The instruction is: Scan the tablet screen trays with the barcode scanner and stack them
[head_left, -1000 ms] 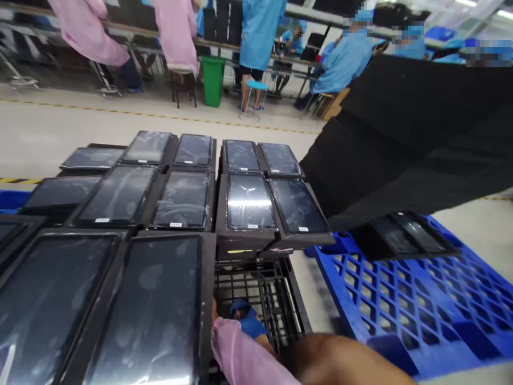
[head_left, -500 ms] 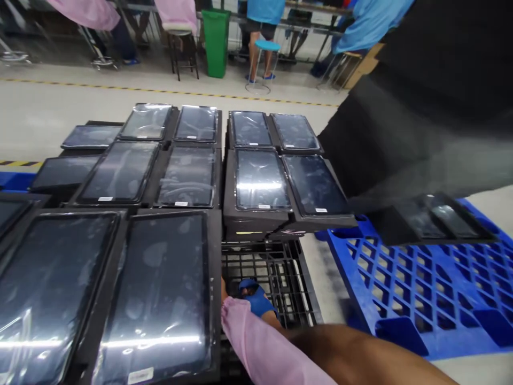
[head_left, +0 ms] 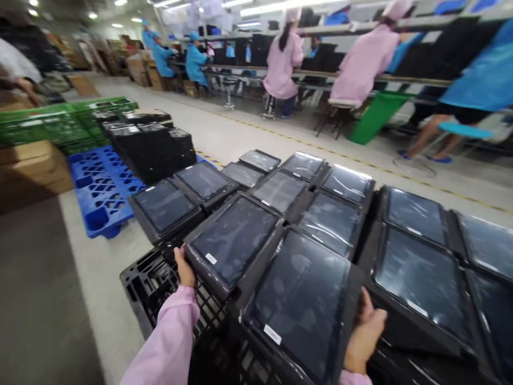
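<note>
Two flat tablet-like screens, a left one and a right one, lie side by side in a black tray at the front of the stacks. Clear film covers both, and each has a small white label. My left hand grips the tray's left edge, thumb up and fingers partly hidden. At the opposite side, my right hand is closed against the right edge, with some fingertips out of sight. A black plastic pallet lies underneath.
More trays of screens stand close behind and to the right. A blue pallet bearing black stacks is at the left, near a cardboard box and green crates. Co-workers sit along a far bench.
My view has swung left and up, showing the aisle and the far bench. My left hand now shows at the front tray's left edge; my right hand stays at its right edge.
</note>
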{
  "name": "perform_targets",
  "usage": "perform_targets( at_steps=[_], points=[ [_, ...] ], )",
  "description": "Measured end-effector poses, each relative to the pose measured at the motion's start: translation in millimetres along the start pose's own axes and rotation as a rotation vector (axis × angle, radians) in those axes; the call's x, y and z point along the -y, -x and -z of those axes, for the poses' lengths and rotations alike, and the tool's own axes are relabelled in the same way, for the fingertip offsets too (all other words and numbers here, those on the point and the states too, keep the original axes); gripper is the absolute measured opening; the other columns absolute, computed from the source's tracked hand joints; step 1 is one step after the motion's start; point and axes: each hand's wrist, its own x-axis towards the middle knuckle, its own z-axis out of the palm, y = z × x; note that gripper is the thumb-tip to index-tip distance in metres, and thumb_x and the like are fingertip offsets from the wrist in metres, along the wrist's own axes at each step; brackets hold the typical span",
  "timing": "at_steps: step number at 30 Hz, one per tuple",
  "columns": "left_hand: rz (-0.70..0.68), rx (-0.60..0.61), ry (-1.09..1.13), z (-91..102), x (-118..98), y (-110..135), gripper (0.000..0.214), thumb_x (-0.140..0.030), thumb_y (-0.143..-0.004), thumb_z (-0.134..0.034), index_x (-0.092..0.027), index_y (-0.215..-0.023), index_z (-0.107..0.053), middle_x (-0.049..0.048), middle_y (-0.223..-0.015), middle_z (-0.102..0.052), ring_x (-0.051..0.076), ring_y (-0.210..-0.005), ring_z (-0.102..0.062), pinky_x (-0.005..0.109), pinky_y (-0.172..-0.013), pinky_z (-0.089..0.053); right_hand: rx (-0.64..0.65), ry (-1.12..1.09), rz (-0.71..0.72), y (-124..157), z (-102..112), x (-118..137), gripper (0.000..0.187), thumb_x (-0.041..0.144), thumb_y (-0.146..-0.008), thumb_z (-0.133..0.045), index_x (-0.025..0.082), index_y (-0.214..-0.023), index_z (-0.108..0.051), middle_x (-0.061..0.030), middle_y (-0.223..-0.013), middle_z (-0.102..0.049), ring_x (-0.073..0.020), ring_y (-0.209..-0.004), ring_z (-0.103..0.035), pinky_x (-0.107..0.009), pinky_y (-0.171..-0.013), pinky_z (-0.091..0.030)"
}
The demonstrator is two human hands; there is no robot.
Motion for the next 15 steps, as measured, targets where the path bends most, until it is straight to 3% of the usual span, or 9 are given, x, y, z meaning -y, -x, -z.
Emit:
perform_targets(
  at_steps=[2, 3, 7, 9, 11, 15],
  points=[
    [-0.044, 0.047, 0.084, -3.4, -9.6, -2.6, 0.074, -0.077, -0.083, -0.034, -0.02, -0.112, -0.069, 0.0066, -0.106, -0.072, 0.023, -0.099, -0.066, 0.037, -0.091, -0.05, -0.228, -0.086, -0.035, -3.3, 8.2, 2.0, 0.069, 0.055, -0.088, -0.025, 0.008, -0.121, -0.063, -0.0139, -0.104, -0.065, -0.0257, -0.095, -0.061, -0.043, -0.086, -0.052],
    [-0.054, 0.058, 0.071, -6.1, -13.6, -3.0, 0.075, -0.078, -0.082, -0.036, -0.018, -0.111, -0.07, 0.0076, -0.103, -0.073, 0.023, -0.097, -0.066, 0.037, -0.09, -0.05, -0.28, -0.117, -0.049, -3.4, 12.0, 0.0, 0.071, 0.057, -0.085, -0.029, 0.008, -0.127, -0.059, -0.0143, -0.107, -0.063, -0.0278, -0.097, -0.06, -0.046, -0.09, -0.05],
    [-0.032, -0.045, -0.217, -13.2, -24.1, -0.8, 0.076, -0.081, -0.076, -0.043, -0.012, -0.079, -0.072, 0.0084, -0.072, -0.069, 0.024, -0.079, -0.063, 0.035, -0.079, -0.048, -0.196, -0.179, -0.084, -1.4, 16.9, -13.3, 0.067, 0.061, -0.081, -0.034, 0.017, -0.123, -0.061, -0.0099, -0.107, -0.064, -0.0296, -0.099, -0.058, -0.048, -0.092, -0.048],
    [-0.043, -0.059, -0.273, -13.4, -26.7, 1.7, 0.077, -0.082, -0.078, -0.038, -0.012, -0.069, -0.069, 0.0091, -0.07, -0.068, 0.023, -0.076, -0.061, 0.035, -0.076, -0.047, -0.179, -0.178, -0.081, 0.0, 15.5, -16.2, 0.067, 0.063, -0.081, -0.031, 0.02, -0.124, -0.059, -0.0084, -0.111, -0.063, -0.0304, -0.105, -0.057, -0.048, -0.091, -0.05],
    [-0.116, -0.001, -0.256, -11.7, -28.5, 4.7, 0.075, -0.078, -0.084, -0.034, -0.012, -0.076, -0.07, 0.0102, -0.08, -0.07, 0.022, -0.082, -0.062, 0.034, -0.08, -0.047, -0.181, -0.151, -0.066, 1.9, 15.0, -15.3, 0.07, 0.063, -0.081, -0.031, 0.018, -0.127, -0.057, -0.0095, -0.117, -0.061, -0.0317, -0.109, -0.056, -0.05, -0.089, -0.051],
    [-0.315, 0.182, -0.19, -10.4, -31.7, 11.2, 0.058, -0.061, -0.096, -0.032, -0.018, -0.108, -0.069, 0.0072, -0.11, -0.069, 0.019, -0.106, -0.061, 0.032, -0.098, -0.043, -0.226, -0.121, -0.034, 5.0, 20.8, -11.1, 0.066, 0.058, -0.076, -0.04, 0.018, -0.124, -0.058, -0.0096, -0.12, -0.061, -0.0337, -0.111, -0.057, -0.052, -0.088, -0.051]
  ],
)
